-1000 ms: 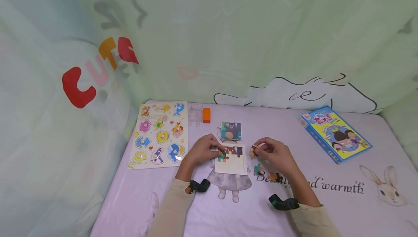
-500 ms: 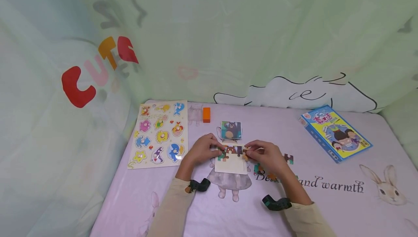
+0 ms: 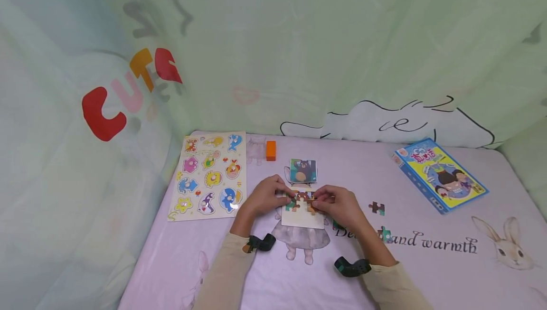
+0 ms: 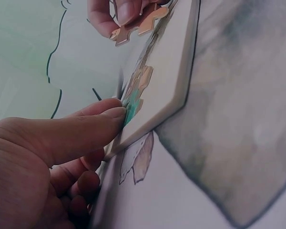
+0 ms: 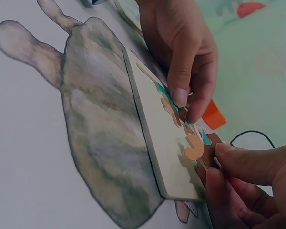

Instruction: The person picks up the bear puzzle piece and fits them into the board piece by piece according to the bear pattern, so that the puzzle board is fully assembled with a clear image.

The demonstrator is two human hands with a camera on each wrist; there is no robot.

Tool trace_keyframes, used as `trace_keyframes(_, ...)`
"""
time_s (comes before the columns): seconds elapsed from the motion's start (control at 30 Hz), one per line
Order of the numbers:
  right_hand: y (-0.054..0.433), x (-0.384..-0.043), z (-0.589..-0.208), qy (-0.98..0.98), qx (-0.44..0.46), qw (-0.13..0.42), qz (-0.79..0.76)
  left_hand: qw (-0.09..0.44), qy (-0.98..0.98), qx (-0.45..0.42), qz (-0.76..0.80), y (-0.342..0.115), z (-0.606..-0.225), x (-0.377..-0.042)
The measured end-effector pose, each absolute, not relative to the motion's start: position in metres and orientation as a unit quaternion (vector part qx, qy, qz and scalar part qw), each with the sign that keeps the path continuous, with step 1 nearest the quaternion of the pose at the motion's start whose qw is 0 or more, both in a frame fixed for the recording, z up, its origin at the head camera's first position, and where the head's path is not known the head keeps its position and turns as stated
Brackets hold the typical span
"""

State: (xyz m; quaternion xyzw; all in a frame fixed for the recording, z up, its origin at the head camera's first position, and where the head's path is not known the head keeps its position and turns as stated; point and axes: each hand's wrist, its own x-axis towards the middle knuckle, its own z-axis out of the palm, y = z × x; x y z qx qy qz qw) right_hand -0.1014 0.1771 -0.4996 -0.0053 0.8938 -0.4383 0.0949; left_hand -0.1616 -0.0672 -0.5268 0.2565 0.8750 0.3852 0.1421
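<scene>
Pale green curtains (image 3: 325, 63) hang behind a lilac printed cloth (image 3: 461, 281). Seen from the head, a square puzzle board (image 3: 303, 220) lies on the cloth between the hands. The right hand (image 3: 342, 204) pinches a brown and orange puzzle piece (image 3: 311, 208) over the board's right side. Left of that grip, bear-face pieces (image 3: 302, 196) lie on the board, and a green piece (image 3: 290, 204) lies at the fingertips of the left hand (image 3: 266, 195). Just beyond the grip is a bear card (image 3: 303, 171); to its right, a brown and teal piece (image 3: 377, 208) and a teal piece (image 3: 386, 235). Farther right rests a blue and yellow box (image 3: 440, 175); well to the left, an animal board (image 3: 192, 215), with an orange block (image 3: 271, 151) beyond the left hand.

From the left wrist, thumb and forefinger meet at the green piece; whether they pinch or only press it, I cannot tell.

From the right wrist, the held piece tilts, its orange lobe reaching over the board from the fingertips; contact beneath is unclear.
</scene>
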Motion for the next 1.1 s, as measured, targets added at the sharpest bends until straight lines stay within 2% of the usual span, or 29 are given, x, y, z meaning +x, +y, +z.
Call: trace_keyframes(1.1,0.146,-0.108,-0.5,0.92,0.026,0.082,-0.383,0.138,0.874,0.263,0.384,-0.067,-0.525,-0.161)
